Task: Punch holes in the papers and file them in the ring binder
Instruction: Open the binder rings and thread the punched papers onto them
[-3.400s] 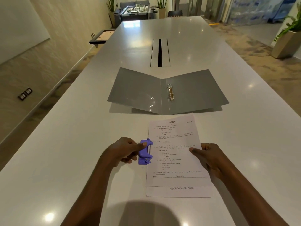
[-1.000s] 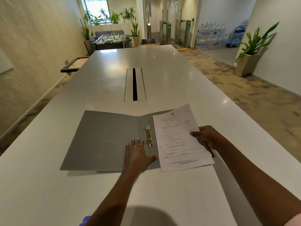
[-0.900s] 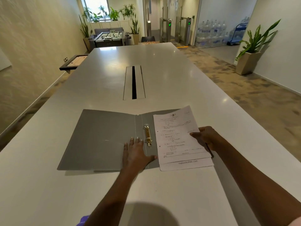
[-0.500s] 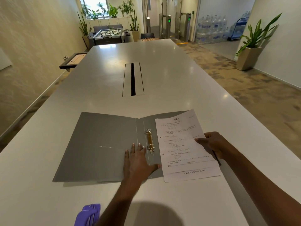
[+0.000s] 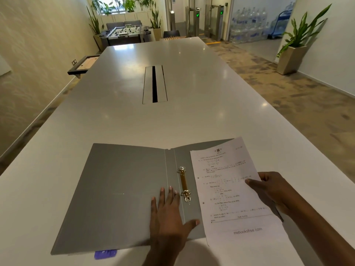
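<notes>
White tabletop [image 5: 115, 121] runs long and glossy down an office room, and the grey ring binder [image 5: 119, 189] lies open flat on its near end. Nothing is threaded on the binder's brass ring mechanism [image 5: 184, 184], which sits just right of the spine. The papers [image 5: 230, 189] lie over the binder's right cover, their left edge just beside the rings, with two punched holes showing along that edge. The lower sheet juts past the binder's near edge.

The left hand [image 5: 169, 214] lies flat with straight, spread fingers across the binder's spine and left cover, just left of the rings. The right hand [image 5: 272, 189] grips the papers at their right edge, thumb on top and fingers curled beneath.

Whether the rings are parted or closed is too small to tell. The print on the papers is mostly unreadable. Only a purple sliver of the hole punch [image 5: 105, 254] peeks from under the binder's near edge.

Beyond the binder, a cable slot [image 5: 154, 84] is sunk in the table. Farther beyond stand a foosball table [image 5: 125, 32], stacked water bottles [image 5: 249, 25] and a potted plant [image 5: 295, 45].
</notes>
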Demonstrator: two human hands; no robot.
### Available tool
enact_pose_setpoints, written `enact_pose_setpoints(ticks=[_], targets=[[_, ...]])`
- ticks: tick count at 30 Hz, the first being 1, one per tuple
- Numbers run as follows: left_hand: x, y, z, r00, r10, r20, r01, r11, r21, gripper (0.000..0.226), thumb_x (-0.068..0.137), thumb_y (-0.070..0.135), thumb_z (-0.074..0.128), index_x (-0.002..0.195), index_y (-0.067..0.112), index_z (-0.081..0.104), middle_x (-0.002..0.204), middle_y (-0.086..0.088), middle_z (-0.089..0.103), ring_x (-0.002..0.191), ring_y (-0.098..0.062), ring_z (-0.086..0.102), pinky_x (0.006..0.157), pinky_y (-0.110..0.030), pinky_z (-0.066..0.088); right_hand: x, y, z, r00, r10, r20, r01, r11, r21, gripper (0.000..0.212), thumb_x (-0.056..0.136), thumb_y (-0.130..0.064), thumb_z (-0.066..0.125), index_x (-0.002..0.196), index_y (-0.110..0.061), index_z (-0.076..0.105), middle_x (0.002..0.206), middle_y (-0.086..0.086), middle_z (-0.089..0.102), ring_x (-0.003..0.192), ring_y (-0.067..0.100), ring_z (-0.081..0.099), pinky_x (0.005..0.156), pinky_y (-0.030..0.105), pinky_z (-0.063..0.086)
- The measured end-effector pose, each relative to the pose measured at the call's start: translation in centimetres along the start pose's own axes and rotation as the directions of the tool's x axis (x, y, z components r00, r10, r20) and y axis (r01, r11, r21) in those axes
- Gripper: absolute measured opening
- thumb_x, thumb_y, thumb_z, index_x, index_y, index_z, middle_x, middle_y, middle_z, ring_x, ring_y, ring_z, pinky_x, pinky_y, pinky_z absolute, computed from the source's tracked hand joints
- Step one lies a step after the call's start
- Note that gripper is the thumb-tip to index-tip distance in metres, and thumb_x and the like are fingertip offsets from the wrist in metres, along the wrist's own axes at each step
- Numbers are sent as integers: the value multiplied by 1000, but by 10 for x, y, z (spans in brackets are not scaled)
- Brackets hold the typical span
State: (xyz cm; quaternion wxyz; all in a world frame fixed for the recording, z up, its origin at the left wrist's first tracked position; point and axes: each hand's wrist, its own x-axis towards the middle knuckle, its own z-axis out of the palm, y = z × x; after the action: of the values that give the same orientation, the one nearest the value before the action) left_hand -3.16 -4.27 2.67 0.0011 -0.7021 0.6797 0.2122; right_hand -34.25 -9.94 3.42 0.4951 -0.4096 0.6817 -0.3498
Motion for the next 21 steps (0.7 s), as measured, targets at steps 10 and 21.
enact_pose_setpoints(ticks=[10, 21], targets=[[-45, 9, 14, 998, -23, 54, 19, 997, 76, 106, 89, 82, 40, 168, 25, -4, 174, 2, -20, 157, -20, -28, 124, -47, -21, -36, 18, -7, 997, -48, -63, 42, 995, -93, 9, 95, -11, 73, 93, -9, 81, 88, 4, 84, 71, 20, 80, 60, 30, 59], [-51, 7, -13, 978, 39, -204, -95, 958, -272, 79, 104, 33, 60, 167, 21, 14, 177, -1, 10, 163, -19, 9, 128, -31, 10, -41, 8, -13, 966, -147, -215, 14, 853, -521, 62, 87, -32, 82, 139, -9, 57, 120, 16, 73, 102, 33, 70, 81, 38, 53]])
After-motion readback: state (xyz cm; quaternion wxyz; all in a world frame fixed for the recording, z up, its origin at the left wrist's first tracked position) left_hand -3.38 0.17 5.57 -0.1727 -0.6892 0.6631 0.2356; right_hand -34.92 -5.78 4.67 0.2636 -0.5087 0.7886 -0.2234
